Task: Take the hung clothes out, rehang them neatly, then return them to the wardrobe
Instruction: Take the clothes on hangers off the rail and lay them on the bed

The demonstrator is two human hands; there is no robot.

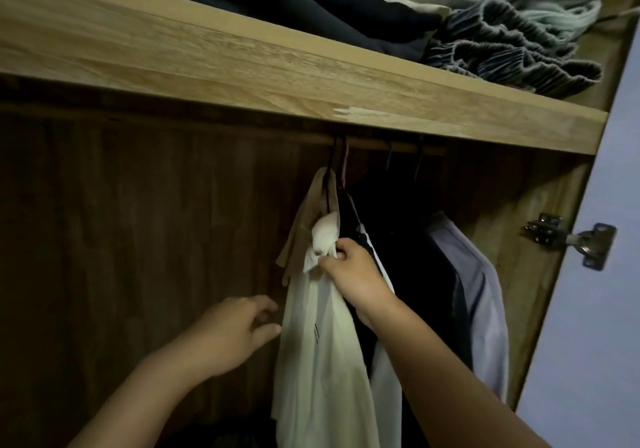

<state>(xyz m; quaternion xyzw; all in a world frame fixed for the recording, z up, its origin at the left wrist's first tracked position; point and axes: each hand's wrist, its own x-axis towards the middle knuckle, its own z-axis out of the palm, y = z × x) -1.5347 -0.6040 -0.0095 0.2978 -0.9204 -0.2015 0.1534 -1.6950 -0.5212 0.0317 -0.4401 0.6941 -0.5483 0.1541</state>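
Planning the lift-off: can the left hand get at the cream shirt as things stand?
Probably yes: the left hand hovers open just beside the cream shirt, nothing between them, while the right hand pinches its collar.

From my remote feed the wardrobe interior (138,239) was dim, its back panel sunk in deep shadow. Light fell from above and behind, brightening the shelf's front edge (242,66). The dark hung clothes (408,239) lost all detail. Edges bowed from the wide lens, and fine grain softened everything.
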